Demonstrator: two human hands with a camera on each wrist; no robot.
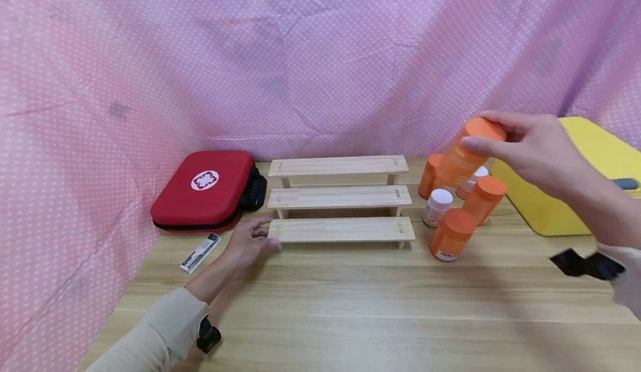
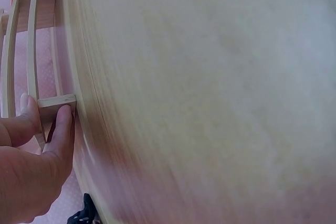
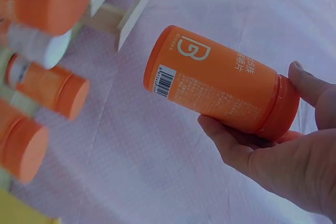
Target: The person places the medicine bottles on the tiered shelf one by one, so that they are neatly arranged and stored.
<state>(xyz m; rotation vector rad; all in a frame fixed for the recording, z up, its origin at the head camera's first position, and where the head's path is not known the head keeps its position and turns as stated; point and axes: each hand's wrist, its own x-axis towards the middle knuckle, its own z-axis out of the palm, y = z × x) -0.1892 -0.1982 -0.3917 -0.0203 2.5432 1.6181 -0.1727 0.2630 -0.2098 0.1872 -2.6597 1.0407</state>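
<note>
Near the left edge of the wooden surface, toward its back left corner, a red case with a round white emblem lies flat, a black part showing at its right side. Just in front of it, close to the left edge, is a slim white pack with dark print. Next comes the left hand, thumb and fingers pinching the left end of the lowest step of a wooden rack; the left wrist view shows a fingertip on the short foot there. The rack stands along the middle of the back edge, its three steps rising toward the curtain. To its right, three orange bottles and two white-capped bottles stand in a loose cluster, the rear white-capped one partly hidden. Above this cluster, clear of the surface, the right hand grips a tilted orange bottle by its lid end, the base pointing down and leftward; its label carries a white logo and a barcode. Farthest right, a yellow box sits toward the back right corner.
</note>
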